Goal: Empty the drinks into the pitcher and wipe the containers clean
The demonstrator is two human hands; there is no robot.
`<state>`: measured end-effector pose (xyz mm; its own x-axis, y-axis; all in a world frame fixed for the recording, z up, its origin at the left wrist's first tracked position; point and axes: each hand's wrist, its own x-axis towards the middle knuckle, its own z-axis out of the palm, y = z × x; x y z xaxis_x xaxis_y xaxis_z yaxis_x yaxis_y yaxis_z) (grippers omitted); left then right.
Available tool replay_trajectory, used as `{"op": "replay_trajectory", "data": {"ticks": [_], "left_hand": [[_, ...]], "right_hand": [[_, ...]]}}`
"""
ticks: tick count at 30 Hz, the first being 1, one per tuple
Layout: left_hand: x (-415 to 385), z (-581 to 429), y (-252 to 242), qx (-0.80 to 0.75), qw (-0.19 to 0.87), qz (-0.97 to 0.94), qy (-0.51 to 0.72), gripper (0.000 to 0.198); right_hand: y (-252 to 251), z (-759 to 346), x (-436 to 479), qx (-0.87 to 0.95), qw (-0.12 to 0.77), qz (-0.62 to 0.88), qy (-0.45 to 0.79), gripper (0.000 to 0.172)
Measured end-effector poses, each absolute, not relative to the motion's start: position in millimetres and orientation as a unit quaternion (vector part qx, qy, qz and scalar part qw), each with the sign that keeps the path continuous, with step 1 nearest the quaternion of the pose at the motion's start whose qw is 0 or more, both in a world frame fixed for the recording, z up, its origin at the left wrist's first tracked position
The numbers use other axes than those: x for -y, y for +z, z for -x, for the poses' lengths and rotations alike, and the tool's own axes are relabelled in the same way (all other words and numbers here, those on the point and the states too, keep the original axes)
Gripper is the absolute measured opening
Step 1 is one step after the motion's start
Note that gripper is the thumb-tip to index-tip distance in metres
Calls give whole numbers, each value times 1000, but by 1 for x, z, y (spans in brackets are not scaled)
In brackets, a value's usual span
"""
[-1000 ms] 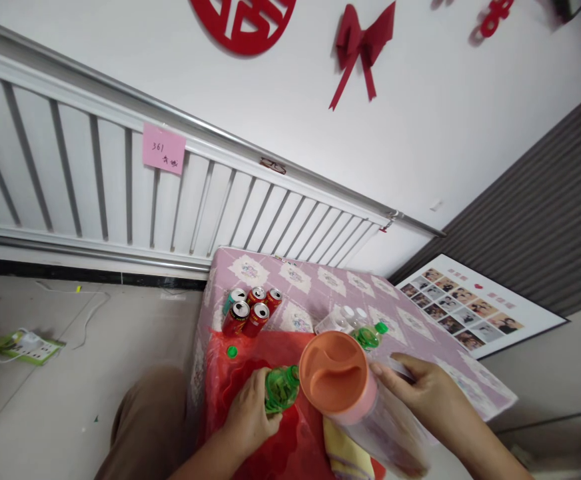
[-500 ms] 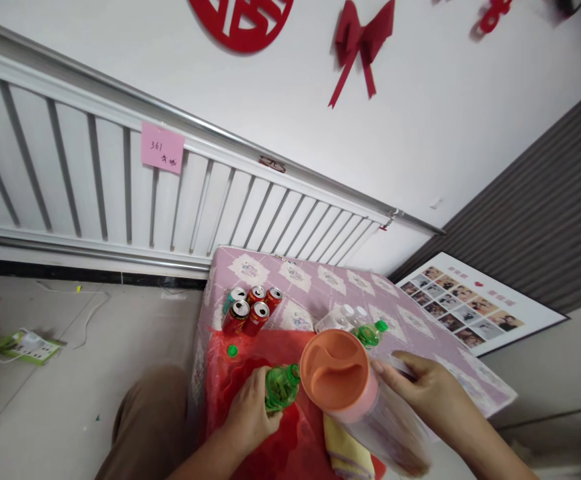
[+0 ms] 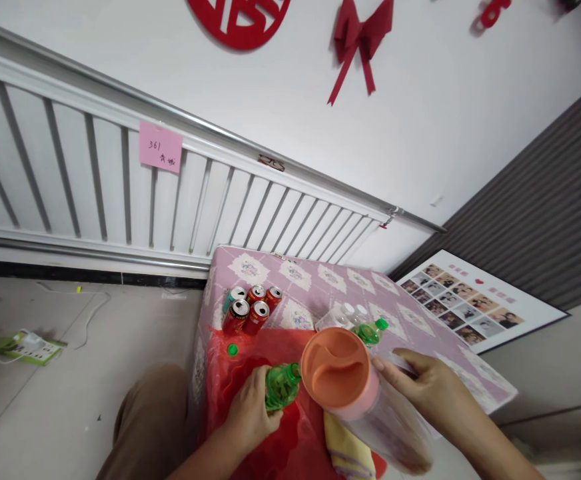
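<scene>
Left hand (image 3: pixel 249 417) is down low, fingers curled tight around a green plastic bottle (image 3: pixel 281 385), which is open at the top and tilted, its mouth poking out just past the fingertips. Right hand (image 3: pixel 423 392) is clamped on the side of a clear pitcher (image 3: pixel 388 430), fingers wrapped just below its orange lid (image 3: pixel 335 365), one fingertip touching the lid's rim. The pitcher leans over, lid end toward the left hand, and the lid's edge sits just beside the bottle's mouth; whether they touch, I cannot tell.

Under the left fingers lies a crumpled red plastic sheet (image 3: pixel 250 360), spread over the near end of the table (image 3: pixel 320 280) with its pink patterned cloth. A loose green cap (image 3: pixel 231 349) rests on the red sheet, just beyond the left fingertips. Farther out from those fingers stands a cluster of opened drink cans (image 3: pixel 251 308), touching one another.

Beyond the right fingertips, behind the lid, stand clear bottles with white caps (image 3: pixel 346 315) and a capped green bottle (image 3: pixel 372 331). Between the two wrists, under the pitcher, a yellow cloth (image 3: pixel 348 453) peeks out. Well off past the right hand, a framed photo collage (image 3: pixel 475 303) leans by the wall.
</scene>
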<state>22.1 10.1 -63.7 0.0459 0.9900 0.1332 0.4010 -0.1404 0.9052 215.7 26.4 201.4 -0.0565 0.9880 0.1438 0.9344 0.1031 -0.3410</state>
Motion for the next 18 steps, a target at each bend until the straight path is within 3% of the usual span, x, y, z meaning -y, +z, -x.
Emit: {"op": "replay_trajectory", "data": {"ticks": [18], "left_hand": [[-10,-23,-64,-554,356,-629,413,72]], "right_hand": [[202,-216,-28,735,164,654,65,47]]}}
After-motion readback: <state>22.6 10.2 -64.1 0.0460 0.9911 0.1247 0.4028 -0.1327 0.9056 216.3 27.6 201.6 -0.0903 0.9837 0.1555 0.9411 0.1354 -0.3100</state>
